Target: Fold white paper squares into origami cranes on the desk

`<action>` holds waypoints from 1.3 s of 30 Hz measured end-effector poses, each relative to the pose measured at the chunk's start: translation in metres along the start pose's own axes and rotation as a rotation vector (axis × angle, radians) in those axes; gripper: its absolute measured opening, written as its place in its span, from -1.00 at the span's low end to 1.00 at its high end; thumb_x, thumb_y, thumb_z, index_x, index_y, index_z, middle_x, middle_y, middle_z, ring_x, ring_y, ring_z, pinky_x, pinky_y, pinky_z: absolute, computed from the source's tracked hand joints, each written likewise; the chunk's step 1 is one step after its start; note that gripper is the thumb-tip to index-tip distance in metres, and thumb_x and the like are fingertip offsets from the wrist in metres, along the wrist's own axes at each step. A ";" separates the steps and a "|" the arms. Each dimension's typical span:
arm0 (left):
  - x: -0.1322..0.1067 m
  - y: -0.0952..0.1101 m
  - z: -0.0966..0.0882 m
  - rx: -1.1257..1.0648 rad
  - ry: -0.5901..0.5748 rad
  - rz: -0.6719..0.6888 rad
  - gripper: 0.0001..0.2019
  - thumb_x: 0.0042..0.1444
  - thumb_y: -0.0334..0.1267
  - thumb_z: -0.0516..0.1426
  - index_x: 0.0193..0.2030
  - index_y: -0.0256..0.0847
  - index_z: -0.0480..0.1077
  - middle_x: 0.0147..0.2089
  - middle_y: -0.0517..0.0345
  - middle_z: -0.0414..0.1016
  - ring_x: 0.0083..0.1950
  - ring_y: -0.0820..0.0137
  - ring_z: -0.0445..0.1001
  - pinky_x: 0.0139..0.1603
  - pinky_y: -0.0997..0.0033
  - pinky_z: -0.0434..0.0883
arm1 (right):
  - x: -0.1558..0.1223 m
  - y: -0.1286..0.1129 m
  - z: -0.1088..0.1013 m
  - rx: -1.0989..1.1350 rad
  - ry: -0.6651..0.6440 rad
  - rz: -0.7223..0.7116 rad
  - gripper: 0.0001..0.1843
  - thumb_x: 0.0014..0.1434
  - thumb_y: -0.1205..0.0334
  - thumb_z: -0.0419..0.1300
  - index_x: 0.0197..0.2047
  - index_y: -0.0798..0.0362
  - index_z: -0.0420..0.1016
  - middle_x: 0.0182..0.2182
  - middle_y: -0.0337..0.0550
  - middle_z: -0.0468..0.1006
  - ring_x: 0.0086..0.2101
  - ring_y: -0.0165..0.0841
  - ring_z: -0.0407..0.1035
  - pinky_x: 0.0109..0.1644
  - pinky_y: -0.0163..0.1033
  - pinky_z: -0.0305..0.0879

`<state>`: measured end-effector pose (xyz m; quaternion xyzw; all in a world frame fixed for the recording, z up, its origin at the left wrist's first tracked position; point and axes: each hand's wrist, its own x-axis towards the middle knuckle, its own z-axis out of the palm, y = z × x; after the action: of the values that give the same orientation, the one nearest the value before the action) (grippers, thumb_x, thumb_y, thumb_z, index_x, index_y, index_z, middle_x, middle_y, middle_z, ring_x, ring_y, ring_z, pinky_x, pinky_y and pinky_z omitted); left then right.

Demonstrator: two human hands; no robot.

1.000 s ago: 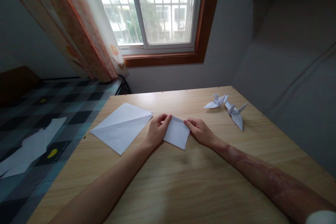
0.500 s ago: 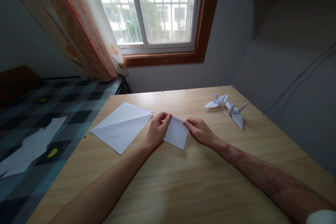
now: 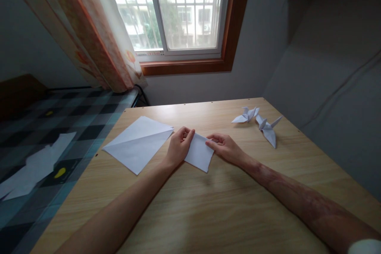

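Note:
A small folded square of white paper (image 3: pixel 199 154) is held between my two hands just above the table. My left hand (image 3: pixel 179 146) pinches its upper left corner, thumb on top. On the opposite side, my right hand (image 3: pixel 224 146) grips the upper right corner between thumb and fingers. One edge of the square looks slightly ragged. To the left of my left hand lie larger white paper sheets (image 3: pixel 138 147) with a diagonal crease. Two folded paper cranes, one farther back (image 3: pixel 245 115) and one nearer (image 3: pixel 268 128), rest beyond my right hand.
The light wooden table (image 3: pixel 190 214) reaches toward the wall under a barred window (image 3: pixel 190 12). At the left stands a bed with a checked cover (image 3: pixel 98 105), and torn white paper pieces (image 3: pixel 38 166) lie on it. A patterned curtain (image 3: pixel 98 35) hangs beside the window.
My right thumb has shifted slightly left and down over the paper's corner. The square's lower edge has tipped down a little. My left hand keeps its pinch.

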<state>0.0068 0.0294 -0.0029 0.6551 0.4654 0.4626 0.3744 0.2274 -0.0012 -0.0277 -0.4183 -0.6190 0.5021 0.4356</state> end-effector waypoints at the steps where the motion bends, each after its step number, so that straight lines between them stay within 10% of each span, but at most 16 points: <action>1: 0.000 0.000 0.000 -0.033 -0.029 -0.021 -0.62 0.33 0.11 0.25 -0.29 -0.19 0.45 -0.42 0.22 0.47 -0.43 0.41 0.41 -0.47 0.48 0.26 | 0.000 0.000 0.000 0.020 0.000 0.000 -0.56 0.33 -0.16 0.37 -0.05 0.08 0.68 -0.30 -0.12 0.69 -0.33 -0.28 0.47 -0.27 -0.23 0.31; 9: -0.004 0.011 -0.004 0.005 -0.302 -0.003 -0.62 0.26 0.08 0.32 -0.24 -0.27 0.66 -0.31 0.10 0.64 -0.33 0.33 0.50 -0.36 0.45 0.37 | 0.003 0.003 -0.003 0.116 0.090 0.010 -0.53 0.27 -0.21 0.42 -0.16 0.09 0.67 -0.36 -0.13 0.70 -0.39 -0.30 0.49 -0.31 -0.24 0.32; 39: -0.006 0.007 -0.004 -0.051 -0.108 -0.088 -0.46 0.32 0.27 0.24 -0.40 -0.19 0.52 -0.68 0.30 0.31 -0.68 0.46 0.28 -0.66 0.46 0.10 | 0.002 0.002 -0.009 -0.071 0.262 0.021 -0.41 0.38 -0.34 0.24 -0.32 0.05 0.63 -0.51 -0.15 0.61 -0.46 -0.27 0.45 -0.32 -0.22 0.31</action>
<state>0.0041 0.0214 0.0032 0.6484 0.4610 0.4213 0.4355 0.2351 0.0038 -0.0288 -0.5020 -0.5697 0.4253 0.4925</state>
